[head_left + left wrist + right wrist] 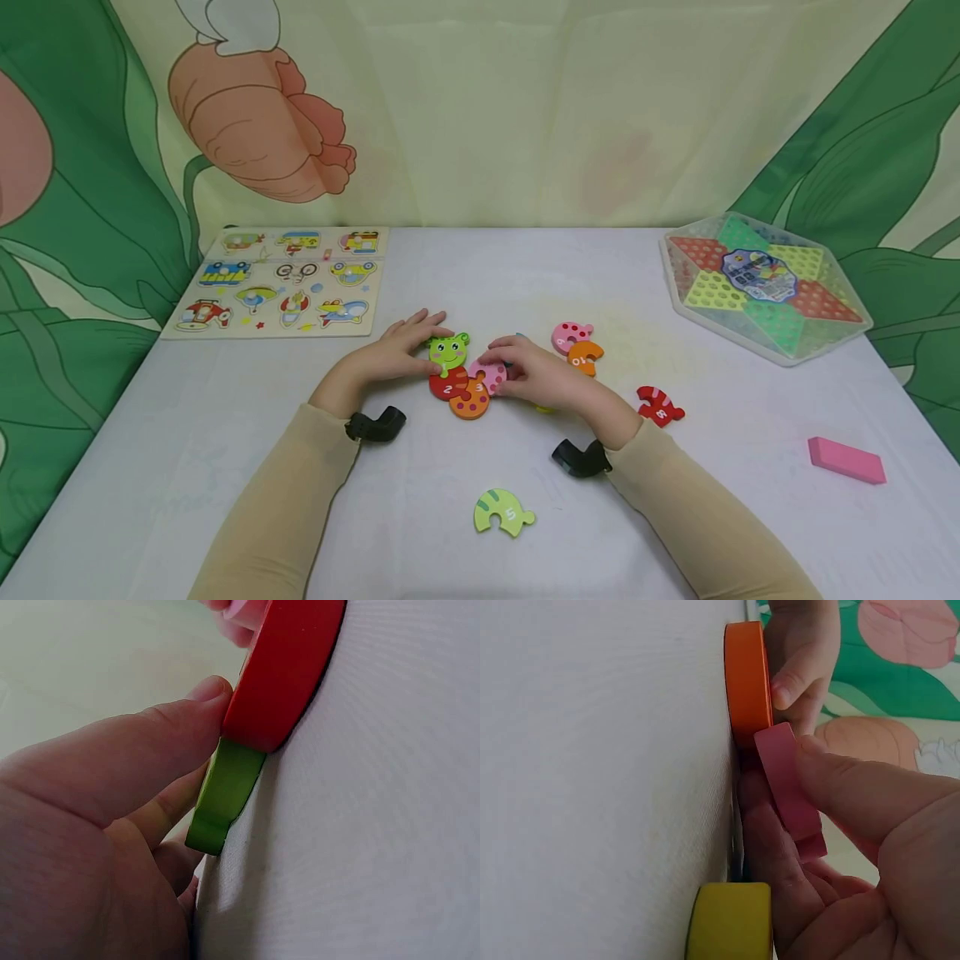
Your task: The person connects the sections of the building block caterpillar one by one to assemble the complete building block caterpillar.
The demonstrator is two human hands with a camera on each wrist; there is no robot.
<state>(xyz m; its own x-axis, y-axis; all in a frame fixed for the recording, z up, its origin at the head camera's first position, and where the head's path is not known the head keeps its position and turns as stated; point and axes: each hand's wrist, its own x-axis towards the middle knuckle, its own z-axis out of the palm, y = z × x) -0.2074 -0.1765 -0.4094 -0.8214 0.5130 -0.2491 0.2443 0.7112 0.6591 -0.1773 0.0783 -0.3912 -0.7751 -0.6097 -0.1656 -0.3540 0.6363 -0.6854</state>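
Observation:
A green frog-faced puzzle piece [447,352], a red piece [448,384] numbered 2 and an orange dotted piece [470,398] lie joined in a curve on the table. My left hand [390,354] rests beside the green face, its fingers fairly straight; in the left wrist view the thumb touches the red piece [285,675]. With thumb and fingers, my right hand [543,373] pinches a pink dotted piece [492,376] against the orange one. The right wrist view shows this pink piece [787,780] tilted, one side raised off the table. My right hand partly hides a yellow piece [731,922].
Further pieces lie around: pink [572,337] and orange [585,357] ones, a red one [660,406], and a light green one [502,512] in front. A vehicle puzzle board [281,287] stands back left, a hexagonal game box [765,287] back right, a pink block [847,460] at right.

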